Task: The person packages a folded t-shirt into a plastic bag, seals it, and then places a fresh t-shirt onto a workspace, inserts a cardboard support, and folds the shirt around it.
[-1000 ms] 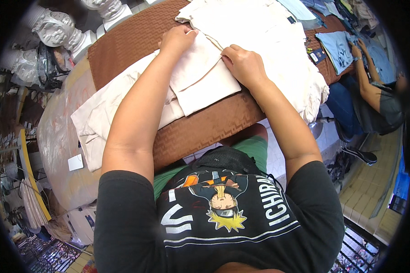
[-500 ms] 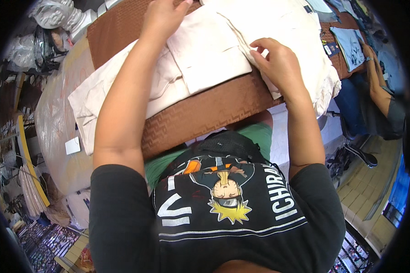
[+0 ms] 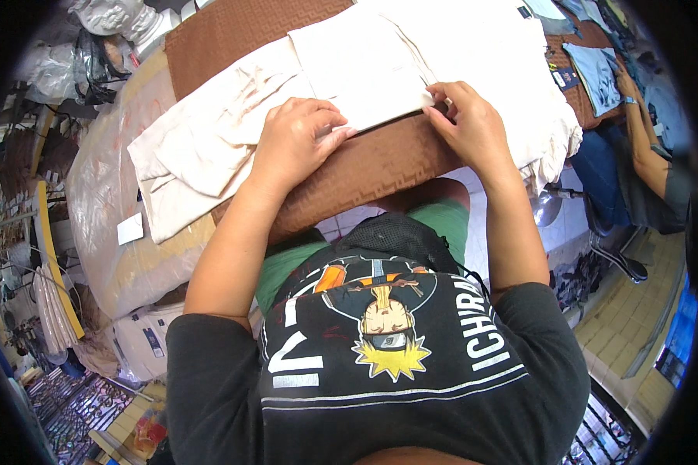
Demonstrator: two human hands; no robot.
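A cream garment (image 3: 357, 74), partly folded with a flat squarish panel on top, lies across a brown patterned cloth on the table. My left hand (image 3: 298, 143) holds the near edge of that panel, its thumb and fingertips closing around the left part. At the panel's near right corner, my right hand (image 3: 469, 120) pinches the edge between thumb and fingers. A looser, wrinkled part of the garment spreads to the left, where a white tag (image 3: 130, 229) lies. More cream cloth (image 3: 504, 85) is heaped to the right of my right hand.
The brown cloth (image 3: 372, 167) covers the table in front of me. Plastic-wrapped goods (image 3: 108, 194) stand at the left. On the right, another person's hand (image 3: 627, 84) touches a folded light-blue garment (image 3: 593, 74). A dark chair leg (image 3: 620, 263) stands on the floor there.
My left hand has come back from the far side to the panel's near edge. My right hand has shifted slightly nearer, onto the corner. The cloth at the left lies bunched differently.
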